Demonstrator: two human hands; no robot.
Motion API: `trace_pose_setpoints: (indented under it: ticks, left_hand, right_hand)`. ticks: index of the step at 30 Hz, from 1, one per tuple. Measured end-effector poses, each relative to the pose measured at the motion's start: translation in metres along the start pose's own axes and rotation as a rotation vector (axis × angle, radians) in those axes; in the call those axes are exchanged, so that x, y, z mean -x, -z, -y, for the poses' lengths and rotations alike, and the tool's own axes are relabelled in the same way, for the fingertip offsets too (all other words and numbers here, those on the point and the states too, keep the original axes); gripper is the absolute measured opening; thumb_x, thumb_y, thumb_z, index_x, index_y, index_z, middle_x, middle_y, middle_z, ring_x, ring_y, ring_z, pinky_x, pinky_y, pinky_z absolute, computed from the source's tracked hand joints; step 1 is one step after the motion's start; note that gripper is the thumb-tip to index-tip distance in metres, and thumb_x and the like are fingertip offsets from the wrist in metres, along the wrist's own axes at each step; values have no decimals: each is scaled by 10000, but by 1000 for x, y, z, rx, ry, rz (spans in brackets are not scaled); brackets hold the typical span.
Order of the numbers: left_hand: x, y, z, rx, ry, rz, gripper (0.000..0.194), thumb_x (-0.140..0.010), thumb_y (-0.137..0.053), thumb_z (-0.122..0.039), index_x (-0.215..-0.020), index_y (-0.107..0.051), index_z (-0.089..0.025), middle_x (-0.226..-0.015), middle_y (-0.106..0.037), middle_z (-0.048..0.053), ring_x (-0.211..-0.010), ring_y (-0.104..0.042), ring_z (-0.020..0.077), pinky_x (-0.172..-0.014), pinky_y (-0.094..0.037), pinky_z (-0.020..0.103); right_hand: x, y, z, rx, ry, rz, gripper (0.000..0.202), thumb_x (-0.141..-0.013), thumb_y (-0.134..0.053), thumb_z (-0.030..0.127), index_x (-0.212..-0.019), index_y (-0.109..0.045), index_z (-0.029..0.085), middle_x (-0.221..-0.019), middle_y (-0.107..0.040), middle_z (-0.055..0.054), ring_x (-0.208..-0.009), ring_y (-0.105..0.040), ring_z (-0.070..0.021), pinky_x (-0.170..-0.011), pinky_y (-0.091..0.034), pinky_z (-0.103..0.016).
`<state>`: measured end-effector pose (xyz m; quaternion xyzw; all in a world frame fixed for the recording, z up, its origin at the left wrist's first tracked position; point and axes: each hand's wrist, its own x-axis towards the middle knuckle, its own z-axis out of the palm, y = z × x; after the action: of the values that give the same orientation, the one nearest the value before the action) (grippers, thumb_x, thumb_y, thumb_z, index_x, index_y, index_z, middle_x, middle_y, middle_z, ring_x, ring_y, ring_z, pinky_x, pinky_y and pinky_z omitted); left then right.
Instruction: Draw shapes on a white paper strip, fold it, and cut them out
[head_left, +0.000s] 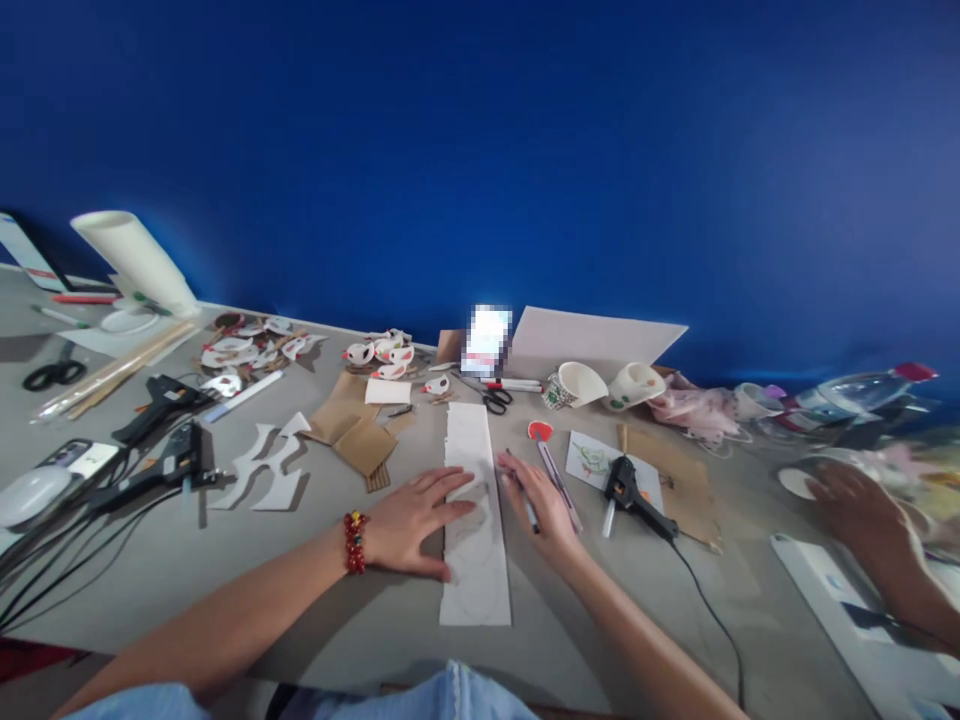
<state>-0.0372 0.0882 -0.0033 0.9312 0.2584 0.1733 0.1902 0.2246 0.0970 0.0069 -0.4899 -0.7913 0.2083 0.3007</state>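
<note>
Paper strip [478,590], white, lying lengthwise on the desk [360,630] in front of the wearer; faint curved lines drawn on it, partly covered by fingers and too pale to trace in full. L hand [405,525]: spread wide, palm down, fingers across the strip, thumb at its L edge; beaded bracelet [355,542] at the wrist. R hand [546,508]: fingers drawn in around a dark pen [532,515], just beside the strip's R edge — pen partly hidden by the fingers, so exact grip n/a. Both forearms cut off at the lower edge.

R of the R hand: cutter [556,480] w/ red heart-shaped end, then a glue gun [626,490] lying partly over a sheet w/ a green drawing [585,458], its cable running out of view. Beyond the strip: black-handled scissors [496,400], small white bird-like pieces [390,352] (overlapping, no. unclear) and a lit screen [487,340], pixelated, content illegible. L side: cut white shapes [281,475], brown cardboard [365,445] and two more glue guns [154,470], cables tangled.

Far R: another person's hand [862,510], blurred, near a pale round obj. [796,484] — contact can't be made out. Clear bottle [851,393] w/ red cap, also smeared.
</note>
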Motion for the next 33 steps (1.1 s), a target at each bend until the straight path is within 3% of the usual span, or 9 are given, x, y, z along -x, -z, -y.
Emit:
trace_pose_setpoints:
  ticks: [7, 17, 24, 28, 33]
  left_hand:
    - [-2, 0, 2, -78, 41, -46, 805, -785, -552, -724, -1401, -450, -217, -1501, -381, 156, -1376, -356, 344, -1163, -231, 540]
    - [0, -6, 3, -176, 48, -64, 705, -842, -511, -685, -1391, -449, -246, -1502, -383, 125, -1360, -382, 317, -1143, -302, 527]
    - [-2, -6, 0, -173, 68, -90, 662, -839, -539, -662, -1348, -484, -242, -1467, -434, 128, -1340, -413, 310, -1129, -338, 523]
    - [-1, -9, 5, -205, 209, -221, 503, -923, -512, -499, -1349, -473, -235, -1437, -475, 121, -1326, -435, 290, -1104, -382, 517]
    - [0, -14, 15, -281, 321, -326, 450, -941, -509, -379, -1357, -461, -214, -1406, -518, 110, -1305, -459, 289, -1087, -397, 535]
  right_hand:
    - [-8, -5, -11, 364, 134, 90, 401, -946, -417, 142, -1337, -511, 139, -1242, -624, -132, -1141, -542, -252, -992, -439, -401]
    - [-61, 18, -32, 822, 60, 16, 385, -893, -499, 78, -1252, -598, 177, -1157, -656, -123, -1110, -542, -266, -1013, -369, -407]
    - [-74, 22, -30, 744, 31, 10, 362, -878, -506, 68, -1187, -640, 203, -1203, -650, -119, -1167, -515, -283, -1075, -288, -469]
    - [-58, 18, -7, 559, 40, 77, 297, -904, -472, 125, -1127, -651, 205, -1191, -664, -89, -1108, -543, -261, -990, -375, -422]
    - [-34, -3, 10, 456, 10, 88, 292, -887, -537, 214, -1158, -640, 185, -1256, -639, -86, -1163, -510, -287, -1044, -331, -461]
